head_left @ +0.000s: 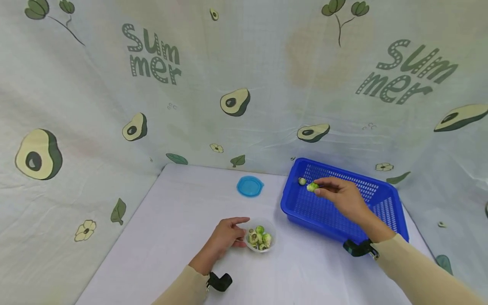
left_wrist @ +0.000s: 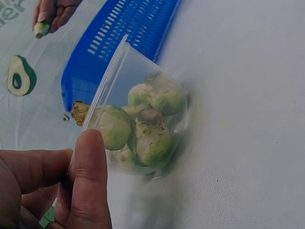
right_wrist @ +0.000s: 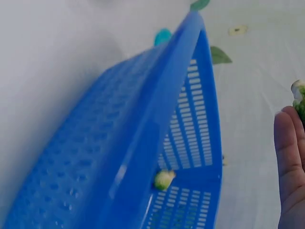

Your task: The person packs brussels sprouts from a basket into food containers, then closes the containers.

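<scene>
My right hand (head_left: 345, 198) pinches a Brussels sprout (head_left: 313, 187) between thumb and fingertips above the blue basket (head_left: 324, 228). Another sprout (head_left: 302, 181) lies in the basket's far left corner; the right wrist view shows that sprout (right_wrist: 164, 180) by the slotted wall. At the table's middle, my left hand (head_left: 227, 237) holds the left side of a small clear plastic tub (head_left: 273, 242). Several sprouts (left_wrist: 152, 138) fill it, one with its brown stem end above the rim. The left wrist view shows fingers (left_wrist: 89, 176) at the rim; part of the grip is hidden.
A round blue lid (head_left: 250, 186) lies flat on the white table (head_left: 171, 212), behind the tub and left of the basket. A printed cloth (head_left: 198, 63) with avocados hangs behind the table and along its sides.
</scene>
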`<state>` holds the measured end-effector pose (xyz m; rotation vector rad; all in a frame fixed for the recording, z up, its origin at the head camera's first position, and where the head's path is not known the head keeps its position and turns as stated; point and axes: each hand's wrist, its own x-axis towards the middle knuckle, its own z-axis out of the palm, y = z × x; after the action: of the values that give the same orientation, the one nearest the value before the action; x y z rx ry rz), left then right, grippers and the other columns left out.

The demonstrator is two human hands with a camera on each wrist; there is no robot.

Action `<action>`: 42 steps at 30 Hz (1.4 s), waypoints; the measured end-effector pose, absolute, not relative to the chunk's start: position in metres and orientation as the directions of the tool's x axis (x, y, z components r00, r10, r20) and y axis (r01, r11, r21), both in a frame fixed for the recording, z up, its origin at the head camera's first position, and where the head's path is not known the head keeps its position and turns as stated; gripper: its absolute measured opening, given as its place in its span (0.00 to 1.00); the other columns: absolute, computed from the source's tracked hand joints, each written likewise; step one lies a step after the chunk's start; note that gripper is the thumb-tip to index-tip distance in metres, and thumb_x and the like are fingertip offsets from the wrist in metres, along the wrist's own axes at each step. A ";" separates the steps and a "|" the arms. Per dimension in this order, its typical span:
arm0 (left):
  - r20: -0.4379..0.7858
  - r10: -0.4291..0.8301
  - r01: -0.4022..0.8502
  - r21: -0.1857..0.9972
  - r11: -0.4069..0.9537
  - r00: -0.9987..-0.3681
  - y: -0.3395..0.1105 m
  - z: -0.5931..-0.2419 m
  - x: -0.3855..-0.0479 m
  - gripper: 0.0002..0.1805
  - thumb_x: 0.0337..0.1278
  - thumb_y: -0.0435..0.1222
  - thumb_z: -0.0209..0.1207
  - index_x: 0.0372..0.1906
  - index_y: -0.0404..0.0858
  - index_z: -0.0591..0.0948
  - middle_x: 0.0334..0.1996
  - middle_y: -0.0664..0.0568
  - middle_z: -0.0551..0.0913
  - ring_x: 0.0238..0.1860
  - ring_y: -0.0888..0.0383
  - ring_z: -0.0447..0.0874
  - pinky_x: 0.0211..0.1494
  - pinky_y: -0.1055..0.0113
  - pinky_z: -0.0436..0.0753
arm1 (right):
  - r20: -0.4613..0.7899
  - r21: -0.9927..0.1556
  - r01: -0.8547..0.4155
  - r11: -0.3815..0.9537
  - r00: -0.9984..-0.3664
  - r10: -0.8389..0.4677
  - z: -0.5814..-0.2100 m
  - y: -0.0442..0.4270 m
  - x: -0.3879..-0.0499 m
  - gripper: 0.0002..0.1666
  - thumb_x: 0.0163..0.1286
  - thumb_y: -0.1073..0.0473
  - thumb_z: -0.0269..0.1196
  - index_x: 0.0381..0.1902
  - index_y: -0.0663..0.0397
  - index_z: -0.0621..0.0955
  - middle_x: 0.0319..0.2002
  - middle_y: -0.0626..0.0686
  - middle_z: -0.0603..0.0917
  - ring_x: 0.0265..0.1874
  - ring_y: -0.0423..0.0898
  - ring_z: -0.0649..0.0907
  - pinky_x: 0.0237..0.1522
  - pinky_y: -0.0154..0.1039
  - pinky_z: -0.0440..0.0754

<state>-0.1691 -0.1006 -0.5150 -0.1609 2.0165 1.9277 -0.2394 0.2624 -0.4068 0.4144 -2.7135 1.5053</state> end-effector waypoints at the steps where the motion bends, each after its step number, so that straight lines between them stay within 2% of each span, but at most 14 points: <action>1: -0.319 0.155 -0.312 0.947 0.071 -0.935 -0.100 -0.514 -0.169 0.27 0.66 0.25 0.60 0.70 0.35 0.80 0.30 0.48 0.79 0.29 0.57 0.80 0.35 0.64 0.93 | 0.140 -0.840 -0.237 0.488 -0.964 -0.227 -0.407 0.260 -0.237 0.20 0.74 0.54 0.70 0.58 0.60 0.86 0.49 0.56 0.91 0.42 0.33 0.88 0.46 0.29 0.89; 6: -0.309 0.159 -0.302 0.951 0.070 -0.937 -0.101 -0.513 -0.169 0.27 0.66 0.24 0.60 0.70 0.35 0.80 0.30 0.48 0.78 0.30 0.57 0.79 0.35 0.62 0.93 | 0.168 -0.877 -0.254 0.408 -0.957 -0.237 -0.413 0.246 -0.223 0.19 0.74 0.60 0.69 0.57 0.64 0.85 0.47 0.57 0.91 0.42 0.33 0.89 0.46 0.29 0.89; 10: -0.313 0.157 -0.306 0.949 0.069 -0.937 -0.102 -0.512 -0.169 0.27 0.66 0.24 0.60 0.70 0.35 0.80 0.30 0.48 0.78 0.30 0.57 0.79 0.35 0.63 0.93 | 0.197 -0.886 -0.272 0.376 -0.954 -0.227 -0.420 0.231 -0.213 0.17 0.72 0.63 0.70 0.56 0.66 0.86 0.47 0.63 0.90 0.40 0.33 0.88 0.43 0.31 0.90; 13: -0.319 0.153 -0.312 0.948 0.068 -0.935 -0.103 -0.512 -0.169 0.27 0.65 0.24 0.60 0.70 0.35 0.80 0.30 0.48 0.78 0.30 0.57 0.79 0.35 0.63 0.93 | 0.197 -0.891 -0.274 0.361 -0.952 -0.235 -0.427 0.221 -0.207 0.16 0.71 0.65 0.71 0.54 0.65 0.86 0.46 0.63 0.89 0.38 0.35 0.87 0.40 0.34 0.90; 20: -0.324 0.145 -0.316 0.946 0.076 -0.935 -0.102 -0.510 -0.169 0.28 0.64 0.23 0.59 0.69 0.35 0.81 0.29 0.49 0.78 0.29 0.58 0.79 0.35 0.64 0.93 | 0.167 -0.914 -0.254 0.317 -0.946 -0.277 -0.446 0.199 -0.194 0.14 0.69 0.67 0.71 0.52 0.64 0.86 0.43 0.62 0.89 0.35 0.39 0.87 0.34 0.33 0.87; 33: -0.329 0.152 -0.320 0.944 0.080 -0.932 -0.101 -0.510 -0.168 0.28 0.65 0.24 0.59 0.70 0.35 0.80 0.30 0.49 0.77 0.30 0.57 0.78 0.35 0.63 0.93 | 0.112 -0.960 -0.198 0.197 -0.919 -0.379 -0.483 0.172 -0.181 0.15 0.69 0.69 0.70 0.53 0.67 0.85 0.48 0.67 0.87 0.42 0.37 0.86 0.43 0.30 0.89; 42: -0.329 0.158 -0.321 0.944 0.074 -0.931 -0.101 -0.511 -0.169 0.28 0.65 0.24 0.59 0.71 0.35 0.79 0.29 0.50 0.77 0.29 0.58 0.78 0.35 0.63 0.93 | 0.134 -0.956 -0.228 0.185 -0.900 -0.415 -0.500 0.168 -0.178 0.15 0.68 0.71 0.70 0.52 0.67 0.84 0.48 0.68 0.86 0.42 0.36 0.86 0.43 0.30 0.89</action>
<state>-0.1686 -0.1014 -0.5110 -0.1621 2.0127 1.9194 -0.1782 0.1677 -0.4996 0.6933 -2.5322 1.9938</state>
